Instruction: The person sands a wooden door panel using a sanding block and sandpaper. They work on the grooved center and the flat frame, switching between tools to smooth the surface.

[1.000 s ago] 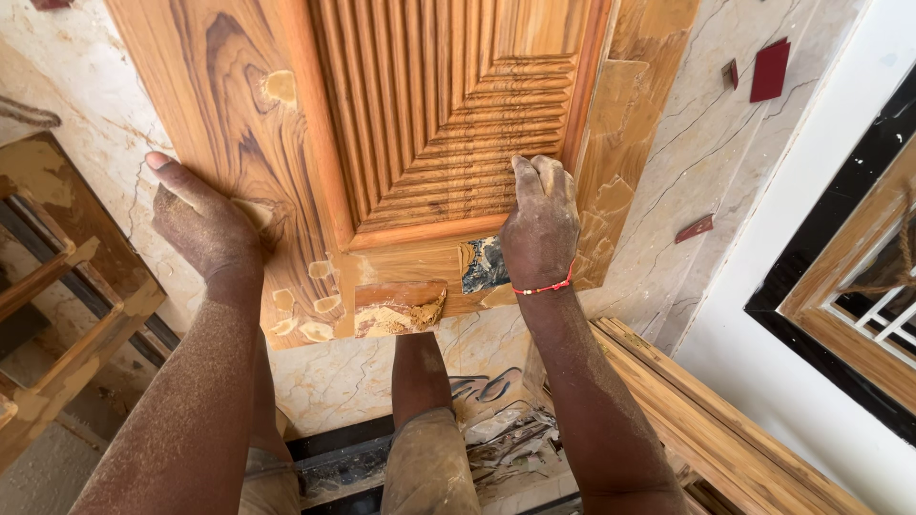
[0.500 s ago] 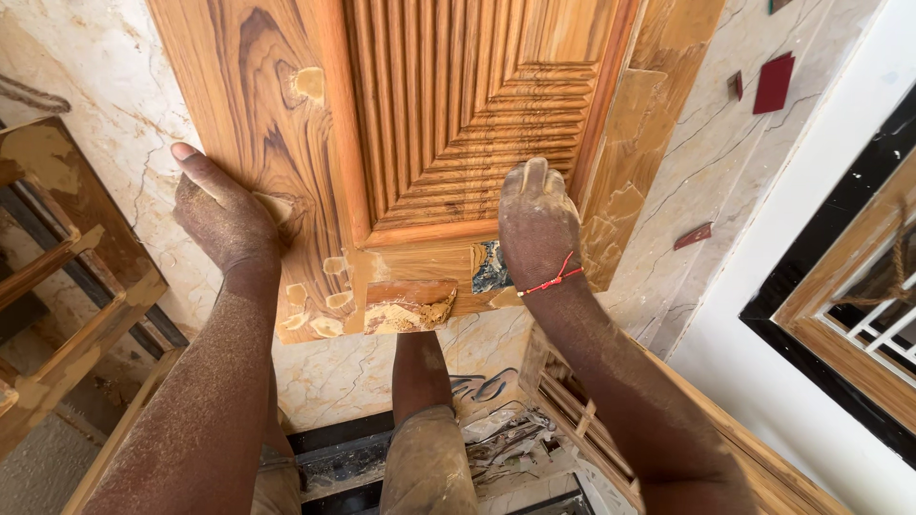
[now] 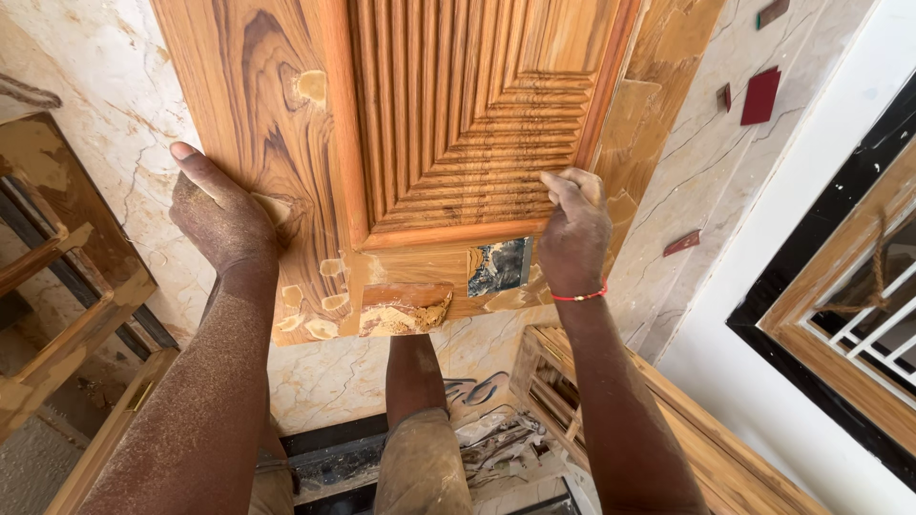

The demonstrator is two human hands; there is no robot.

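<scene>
Door panel (image 3: 286, 143) leans upright; left hand (image 3: 218, 215), right hand (image 3: 575, 234) press it.

You have open marble floor (image 3: 124, 105) off the wooden door panel's (image 3: 286, 114) left edge, while wooden frames (image 3: 57, 286) crowd the far left and another frame (image 3: 668, 410) blocks below its right corner.

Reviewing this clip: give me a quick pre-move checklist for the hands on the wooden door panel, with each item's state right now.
1. Left hand on the door panel, flat against its left face: ok.
2. Right hand on the ribbed centre's lower right corner: ok.
3. Fingers closed around an edge: cannot tell.
4. Filler patches along the bottom rail smooth: not ok, one looks rough and chipped.
5. Floor below free: not ok, wood frames and scraps lie there.
</scene>
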